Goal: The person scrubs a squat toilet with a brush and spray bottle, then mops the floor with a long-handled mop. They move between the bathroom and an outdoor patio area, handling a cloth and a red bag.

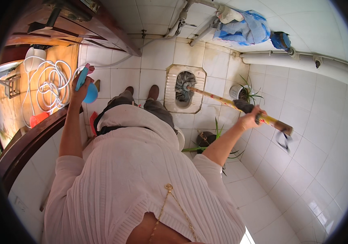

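My right hand grips the upper part of a mop handle, yellow with red marks and a dark wrapped section. The handle slants down to the left, and its grey string mop head sits in the bowl of a squat toilet. A black loop hangs from the handle's top end. Out to the left, my left hand is closed around a blue plastic object with a long upper part, a rounded lower part and a pink piece. My fingers hide its middle, so its exact kind cannot be told.
Potted plants stand right of the toilet. A brown door is at upper left. Coiled white hose and a red container lie beyond the doorway. A tap and blue-white cloth or plastic are at the far wall.
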`<state>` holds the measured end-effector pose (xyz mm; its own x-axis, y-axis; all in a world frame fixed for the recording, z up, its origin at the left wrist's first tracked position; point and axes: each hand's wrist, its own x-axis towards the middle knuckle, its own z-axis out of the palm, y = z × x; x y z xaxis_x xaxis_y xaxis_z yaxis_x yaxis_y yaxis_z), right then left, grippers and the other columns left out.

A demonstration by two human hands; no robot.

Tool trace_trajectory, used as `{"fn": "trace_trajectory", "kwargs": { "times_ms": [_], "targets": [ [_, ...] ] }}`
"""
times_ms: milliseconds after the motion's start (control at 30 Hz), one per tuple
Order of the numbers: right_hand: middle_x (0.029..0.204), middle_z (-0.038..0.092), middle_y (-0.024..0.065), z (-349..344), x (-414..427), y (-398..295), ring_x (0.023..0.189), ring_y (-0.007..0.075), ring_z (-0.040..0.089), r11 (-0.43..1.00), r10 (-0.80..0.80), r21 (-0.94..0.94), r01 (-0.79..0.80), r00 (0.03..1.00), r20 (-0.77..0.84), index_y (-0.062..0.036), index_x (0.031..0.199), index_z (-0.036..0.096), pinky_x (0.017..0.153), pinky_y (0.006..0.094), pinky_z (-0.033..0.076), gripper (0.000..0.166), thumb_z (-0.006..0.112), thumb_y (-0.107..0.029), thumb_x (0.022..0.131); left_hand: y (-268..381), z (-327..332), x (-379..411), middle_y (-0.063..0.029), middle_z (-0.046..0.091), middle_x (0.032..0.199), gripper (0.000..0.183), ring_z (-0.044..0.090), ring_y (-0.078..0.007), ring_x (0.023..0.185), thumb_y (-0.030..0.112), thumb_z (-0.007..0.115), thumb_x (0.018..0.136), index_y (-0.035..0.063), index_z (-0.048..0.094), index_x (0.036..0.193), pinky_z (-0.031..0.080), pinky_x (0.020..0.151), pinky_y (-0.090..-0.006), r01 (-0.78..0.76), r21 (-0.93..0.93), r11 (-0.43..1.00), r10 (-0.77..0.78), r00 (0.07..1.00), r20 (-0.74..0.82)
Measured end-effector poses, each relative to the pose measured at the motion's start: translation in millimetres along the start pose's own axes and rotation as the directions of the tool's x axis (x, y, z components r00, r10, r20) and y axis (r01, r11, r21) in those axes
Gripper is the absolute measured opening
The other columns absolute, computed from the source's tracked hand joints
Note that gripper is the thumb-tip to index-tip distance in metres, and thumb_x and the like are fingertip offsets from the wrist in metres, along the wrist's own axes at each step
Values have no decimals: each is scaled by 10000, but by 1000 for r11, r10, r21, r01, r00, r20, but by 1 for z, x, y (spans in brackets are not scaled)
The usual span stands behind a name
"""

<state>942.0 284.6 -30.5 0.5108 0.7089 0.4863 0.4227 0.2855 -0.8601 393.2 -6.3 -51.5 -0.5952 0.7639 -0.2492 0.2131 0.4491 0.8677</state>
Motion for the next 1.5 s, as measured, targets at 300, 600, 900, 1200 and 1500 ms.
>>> {"fn": "trace_trajectory", "kwargs": {
  "times_ms": [300, 600, 900, 1200, 1500],
  "targets": [
    [597, 479, 61, 19, 13, -127, 591, 142, 466, 954, 251, 193, -229, 963, -96, -45, 717, 446, 584, 308, 435, 241, 670, 34, 685, 14, 19, -5, -41, 624, 874, 312, 570, -106, 668, 30, 465, 822, 13, 550, 1122, 462, 633, -243, -41, -29, 999, 38, 993, -112],
    [631, 481, 63, -59, 106, -320, 550, 164, 497, 946, -227, 202, 252, 964, -141, -20, 682, 533, 493, 256, 405, 129, 572, -125, 745, -4, 21, -8, -62, 611, 1050, 419, 574, -124, 715, -21, 433, 817, 22, 491, 1230, 481, 670, -249, -63, -71, 995, 60, 997, -46],
    [783, 508, 33, 11, -24, -1, 678, 128, 470, 982, 50, 176, -72, 990, 129, -42, 843, 503, 669, 260, 413, 145, 605, 14, 757, 19, 17, 0, -49, 616, 1011, 382, 571, -106, 705, 20, 459, 816, 24, 514, 1194, 472, 670, -243, -79, -6, 997, 79, 996, 49],
    [632, 448, 5, 34, -25, -105, 650, 140, 466, 909, 375, 235, -345, 922, -94, -60, 705, 477, 634, 301, 419, 212, 683, -29, 747, 3, 16, -8, -66, 625, 1030, 402, 580, -120, 691, -6, 446, 821, -6, 487, 1221, 481, 656, -244, -153, -72, 986, 149, 987, -61],
    [626, 469, 74, -74, 77, -298, 579, 170, 465, 956, -109, 246, 160, 972, -208, -6, 696, 522, 548, 281, 396, 206, 542, -188, 790, 2, 19, -13, -72, 640, 953, 358, 596, -132, 674, 2, 457, 816, 1, 530, 1167, 487, 633, -246, -101, 22, 995, 102, 994, -36]
  ]
}}
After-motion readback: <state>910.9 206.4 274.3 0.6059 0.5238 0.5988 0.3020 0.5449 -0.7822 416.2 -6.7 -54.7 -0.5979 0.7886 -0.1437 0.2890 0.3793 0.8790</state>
